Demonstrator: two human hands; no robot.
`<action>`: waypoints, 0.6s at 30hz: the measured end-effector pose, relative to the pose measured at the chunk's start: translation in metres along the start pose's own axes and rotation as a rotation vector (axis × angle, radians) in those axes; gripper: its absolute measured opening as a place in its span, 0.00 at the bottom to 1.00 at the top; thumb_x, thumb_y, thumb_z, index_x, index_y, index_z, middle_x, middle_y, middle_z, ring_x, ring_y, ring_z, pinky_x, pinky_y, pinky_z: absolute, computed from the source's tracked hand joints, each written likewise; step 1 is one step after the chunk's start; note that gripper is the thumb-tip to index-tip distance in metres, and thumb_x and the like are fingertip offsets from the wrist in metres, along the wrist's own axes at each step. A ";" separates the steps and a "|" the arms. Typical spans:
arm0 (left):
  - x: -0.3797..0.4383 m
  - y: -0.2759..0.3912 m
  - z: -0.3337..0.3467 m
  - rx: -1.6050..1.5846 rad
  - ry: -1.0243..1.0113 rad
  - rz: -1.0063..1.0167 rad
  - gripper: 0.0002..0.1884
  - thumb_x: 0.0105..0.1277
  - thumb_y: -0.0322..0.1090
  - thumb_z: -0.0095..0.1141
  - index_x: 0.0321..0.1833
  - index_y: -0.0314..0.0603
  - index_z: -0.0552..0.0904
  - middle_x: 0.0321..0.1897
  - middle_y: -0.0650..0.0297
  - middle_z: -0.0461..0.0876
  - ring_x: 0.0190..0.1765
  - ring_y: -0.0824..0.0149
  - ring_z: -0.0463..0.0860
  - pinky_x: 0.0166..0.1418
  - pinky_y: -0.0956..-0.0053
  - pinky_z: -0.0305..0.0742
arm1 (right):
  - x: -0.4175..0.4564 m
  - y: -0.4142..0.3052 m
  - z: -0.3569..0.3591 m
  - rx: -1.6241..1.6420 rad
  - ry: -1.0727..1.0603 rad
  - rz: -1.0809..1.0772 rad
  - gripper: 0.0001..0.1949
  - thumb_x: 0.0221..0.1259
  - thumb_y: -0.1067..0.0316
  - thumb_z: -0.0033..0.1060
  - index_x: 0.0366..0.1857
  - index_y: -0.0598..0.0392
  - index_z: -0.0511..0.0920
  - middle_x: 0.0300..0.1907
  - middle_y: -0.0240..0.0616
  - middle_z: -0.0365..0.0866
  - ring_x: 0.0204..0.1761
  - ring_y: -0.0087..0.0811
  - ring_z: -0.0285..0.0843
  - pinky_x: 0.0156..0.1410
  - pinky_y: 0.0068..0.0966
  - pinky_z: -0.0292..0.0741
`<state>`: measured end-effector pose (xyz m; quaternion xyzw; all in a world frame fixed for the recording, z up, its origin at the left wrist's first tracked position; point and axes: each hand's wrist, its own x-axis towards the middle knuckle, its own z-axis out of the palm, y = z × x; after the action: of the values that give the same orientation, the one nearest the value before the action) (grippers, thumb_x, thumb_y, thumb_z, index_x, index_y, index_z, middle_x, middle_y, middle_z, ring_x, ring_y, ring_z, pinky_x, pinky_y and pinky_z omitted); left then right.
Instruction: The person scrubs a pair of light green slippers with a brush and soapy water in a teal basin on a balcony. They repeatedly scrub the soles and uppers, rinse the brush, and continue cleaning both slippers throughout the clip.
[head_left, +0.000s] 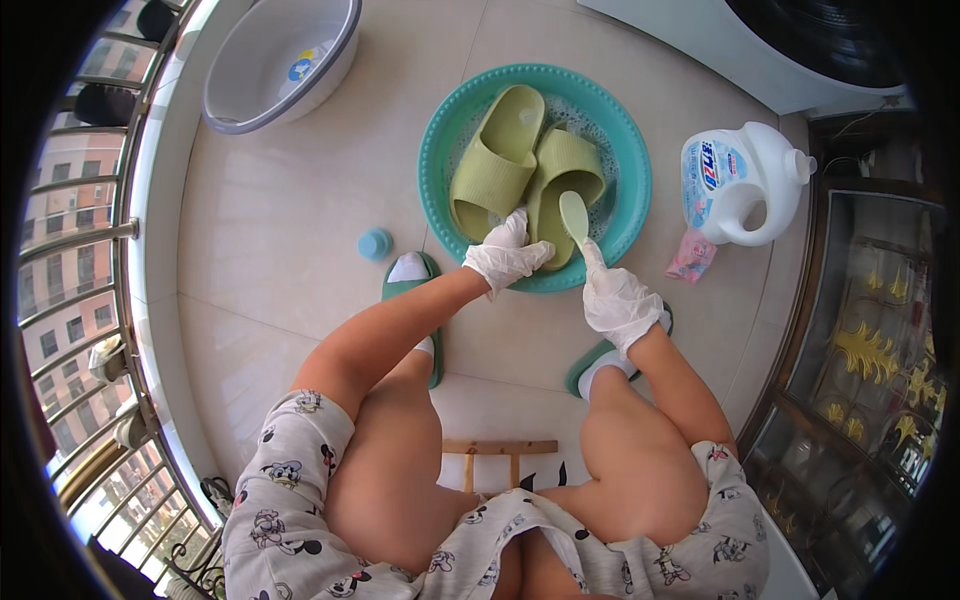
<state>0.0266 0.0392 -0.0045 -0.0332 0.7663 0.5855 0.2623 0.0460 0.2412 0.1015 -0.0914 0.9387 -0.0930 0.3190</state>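
A teal plastic basin (646, 180) with a beaded rim stands on the floor before me, soapy water in its bottom. In it lie two green slide slippers, the left one (491, 169) and the right one (566, 161), side by side. My left hand (511, 251), in a white disposable glove, grips the heel end of the right slipper at the basin's near rim. In my gloved right hand (619, 300) is a pale green scrubbing brush (574, 216) held by its handle. The brush head is over the right slipper's sole; whether its bristles touch is hidden.
A white detergent jug (765, 184) and a pink packet (691, 256) lie right of the basin. Left stand a blue cap (375, 244) and a grey washbasin (247, 67). A white washing machine (697, 45), a glass-paned door (870, 322) and metal railings (82, 240) border the tiled floor.
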 end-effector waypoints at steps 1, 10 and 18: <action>0.001 0.000 0.001 -0.008 0.013 0.036 0.30 0.60 0.38 0.67 0.62 0.33 0.70 0.42 0.57 0.83 0.44 0.63 0.82 0.49 0.70 0.78 | 0.011 0.003 -0.001 0.010 0.050 -0.044 0.31 0.65 0.67 0.49 0.75 0.54 0.61 0.31 0.59 0.83 0.33 0.57 0.84 0.41 0.49 0.77; 0.005 -0.002 0.000 -0.045 -0.019 0.129 0.34 0.58 0.35 0.70 0.64 0.31 0.68 0.54 0.55 0.80 0.56 0.65 0.79 0.62 0.72 0.74 | 0.089 0.012 -0.005 0.081 0.180 -0.124 0.32 0.65 0.67 0.51 0.74 0.59 0.59 0.32 0.54 0.85 0.36 0.52 0.85 0.40 0.46 0.80; 0.004 -0.004 0.001 -0.028 0.016 0.089 0.35 0.54 0.45 0.71 0.61 0.36 0.69 0.47 0.47 0.82 0.51 0.48 0.83 0.57 0.61 0.77 | -0.026 0.013 -0.002 0.283 0.216 -0.232 0.29 0.66 0.71 0.49 0.74 0.53 0.64 0.48 0.55 0.84 0.39 0.55 0.84 0.44 0.45 0.79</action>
<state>0.0253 0.0402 -0.0102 -0.0076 0.7607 0.6072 0.2293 0.0636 0.2604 0.1146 -0.1425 0.9282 -0.2691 0.2136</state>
